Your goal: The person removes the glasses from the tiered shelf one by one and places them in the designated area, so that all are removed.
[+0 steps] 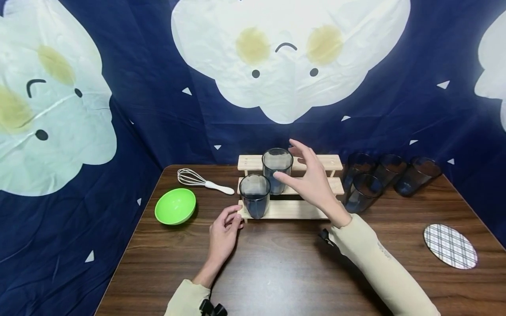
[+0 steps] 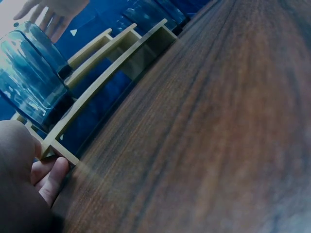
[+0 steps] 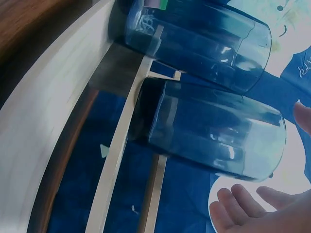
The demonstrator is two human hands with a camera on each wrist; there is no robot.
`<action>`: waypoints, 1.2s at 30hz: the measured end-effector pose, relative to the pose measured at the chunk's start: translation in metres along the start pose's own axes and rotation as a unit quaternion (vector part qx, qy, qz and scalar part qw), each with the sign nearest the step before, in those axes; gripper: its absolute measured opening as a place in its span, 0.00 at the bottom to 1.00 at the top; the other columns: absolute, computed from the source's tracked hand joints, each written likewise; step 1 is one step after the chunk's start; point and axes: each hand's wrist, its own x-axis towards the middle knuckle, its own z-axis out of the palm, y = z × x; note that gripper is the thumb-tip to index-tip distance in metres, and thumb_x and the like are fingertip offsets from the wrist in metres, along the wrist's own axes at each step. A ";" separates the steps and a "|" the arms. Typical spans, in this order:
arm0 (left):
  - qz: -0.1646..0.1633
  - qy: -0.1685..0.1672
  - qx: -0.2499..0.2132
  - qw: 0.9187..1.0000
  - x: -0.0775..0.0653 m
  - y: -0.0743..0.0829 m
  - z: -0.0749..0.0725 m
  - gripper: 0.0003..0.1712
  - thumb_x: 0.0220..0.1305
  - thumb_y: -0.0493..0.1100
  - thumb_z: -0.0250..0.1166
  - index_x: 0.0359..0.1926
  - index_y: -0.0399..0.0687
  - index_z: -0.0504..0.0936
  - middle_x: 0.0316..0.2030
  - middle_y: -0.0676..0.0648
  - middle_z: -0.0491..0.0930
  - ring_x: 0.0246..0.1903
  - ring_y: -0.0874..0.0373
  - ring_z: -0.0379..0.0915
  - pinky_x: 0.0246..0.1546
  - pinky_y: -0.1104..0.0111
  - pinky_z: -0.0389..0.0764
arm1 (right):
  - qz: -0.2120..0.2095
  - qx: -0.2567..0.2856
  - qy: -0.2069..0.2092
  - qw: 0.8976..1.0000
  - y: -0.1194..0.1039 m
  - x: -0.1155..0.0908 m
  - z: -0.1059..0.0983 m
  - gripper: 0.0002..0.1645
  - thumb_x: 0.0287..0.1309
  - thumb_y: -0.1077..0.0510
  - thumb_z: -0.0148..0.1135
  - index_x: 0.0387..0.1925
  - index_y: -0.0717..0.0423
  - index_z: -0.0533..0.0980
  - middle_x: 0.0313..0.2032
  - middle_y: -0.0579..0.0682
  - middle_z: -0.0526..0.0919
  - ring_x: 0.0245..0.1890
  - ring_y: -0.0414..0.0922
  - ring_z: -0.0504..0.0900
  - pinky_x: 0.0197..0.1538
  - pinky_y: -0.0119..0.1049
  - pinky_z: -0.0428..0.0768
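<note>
A three-tier wooden rack (image 1: 300, 210) stands at the back of the table with two tinted blue glasses on it. One glass (image 1: 255, 197) is upright at the left end of the lowest tier; the other glass (image 1: 278, 169) stands on the middle tier, behind and to its right. My left hand (image 1: 223, 232) grips the left end of the rack's front tier, its curled fingers (image 2: 54, 177) at the end leg. Beside the middle-tier glass, my right hand (image 1: 310, 180) has thumb and fingers spread wide. In the right wrist view a gap separates those fingers (image 3: 238, 206) from the glass.
Several more tinted glasses (image 1: 365, 188) are grouped right of the rack. A green bowl (image 1: 175, 206) and a white whisk (image 1: 215, 186) lie to the left. Toward the right table edge is a round checked coaster (image 1: 450, 246). Behind the table hangs a blue cloth (image 1: 150, 87) with white clouds.
</note>
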 end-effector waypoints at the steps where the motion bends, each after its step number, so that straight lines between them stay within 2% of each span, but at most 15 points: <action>1: 0.000 0.000 0.001 1.000 0.000 0.000 0.000 0.13 0.79 0.29 0.65 0.59 0.34 0.87 0.53 0.33 0.91 0.47 0.43 0.92 0.46 0.66 0.96 | 0.003 0.002 -0.004 1.000 -0.001 0.001 0.002 0.55 0.62 0.52 0.85 0.84 0.47 0.66 0.74 0.56 0.75 0.75 0.52 0.74 0.77 0.54 0.76; 10: -0.002 0.002 0.001 1.000 0.001 0.000 0.000 0.13 0.79 0.29 0.65 0.59 0.35 0.87 0.54 0.34 0.91 0.48 0.47 0.92 0.46 0.67 0.96 | 0.021 -0.019 -0.016 0.999 0.004 0.003 0.013 0.56 0.60 0.46 0.85 0.84 0.46 0.67 0.78 0.54 0.72 0.76 0.54 0.72 0.73 0.58 0.79; 16: 0.003 0.001 -0.002 1.000 0.000 -0.001 0.000 0.13 0.80 0.29 0.65 0.60 0.34 0.87 0.53 0.33 0.91 0.47 0.45 0.92 0.46 0.65 0.96 | 0.028 -0.010 -0.005 1.000 0.009 0.003 0.019 0.55 0.59 0.47 0.86 0.83 0.46 0.68 0.75 0.55 0.75 0.63 0.56 0.82 0.63 0.57 0.87; 18: 0.011 0.000 -0.001 1.000 0.000 -0.001 -0.001 0.13 0.79 0.29 0.65 0.59 0.34 0.87 0.52 0.33 0.91 0.46 0.47 0.92 0.45 0.66 0.96 | 0.028 0.000 0.000 1.000 0.009 0.003 0.020 0.54 0.59 0.48 0.86 0.82 0.47 0.70 0.72 0.55 0.78 0.60 0.57 0.84 0.60 0.57 0.88; 21: 0.042 0.000 0.000 0.999 0.001 -0.005 -0.001 0.12 0.79 0.30 0.65 0.58 0.34 0.87 0.49 0.32 0.91 0.43 0.53 0.92 0.42 0.67 0.96 | 0.030 0.005 0.008 1.000 0.009 0.003 0.021 0.52 0.58 0.49 0.87 0.81 0.47 0.71 0.68 0.54 0.82 0.59 0.58 0.85 0.61 0.58 0.87; 24: 0.069 0.005 0.004 0.998 0.002 -0.010 -0.001 0.11 0.79 0.32 0.66 0.57 0.36 0.88 0.46 0.34 0.92 0.41 0.57 0.92 0.40 0.69 0.95 | 0.034 0.006 0.019 0.999 0.007 0.003 0.022 0.52 0.57 0.49 0.88 0.80 0.47 0.72 0.67 0.54 0.82 0.58 0.59 0.86 0.60 0.59 0.88; 26: 0.075 0.005 0.005 0.997 0.002 -0.011 -0.001 0.11 0.79 0.32 0.66 0.57 0.36 0.88 0.46 0.34 0.92 0.41 0.58 0.92 0.39 0.69 0.95 | 0.038 0.008 0.027 0.999 0.006 0.003 0.023 0.52 0.56 0.50 0.88 0.79 0.47 0.73 0.66 0.54 0.83 0.57 0.58 0.86 0.58 0.58 0.89; 29: 0.054 0.003 0.006 0.999 0.001 -0.006 -0.001 0.12 0.79 0.31 0.66 0.58 0.35 0.87 0.48 0.33 0.92 0.42 0.54 0.92 0.41 0.68 0.96 | 0.042 0.027 0.038 0.998 0.006 0.003 0.024 0.51 0.55 0.52 0.89 0.78 0.48 0.75 0.63 0.54 0.86 0.54 0.56 0.89 0.56 0.53 0.91; 33: 0.015 0.000 0.005 1.000 0.000 0.000 0.000 0.13 0.79 0.29 0.65 0.60 0.33 0.86 0.50 0.32 0.91 0.46 0.46 0.92 0.44 0.65 0.96 | 0.046 0.045 0.055 0.996 0.006 0.002 0.025 0.51 0.52 0.54 0.91 0.76 0.49 0.77 0.61 0.54 0.88 0.54 0.53 0.91 0.51 0.39 0.91; 36: 0.005 0.001 0.003 1.000 0.000 0.001 0.000 0.13 0.79 0.29 0.65 0.60 0.33 0.86 0.50 0.32 0.91 0.47 0.43 0.92 0.46 0.63 0.96 | 0.046 0.052 0.065 0.995 0.006 0.001 0.024 0.50 0.50 0.55 0.92 0.75 0.50 0.78 0.61 0.54 0.89 0.53 0.53 0.91 0.47 0.31 0.90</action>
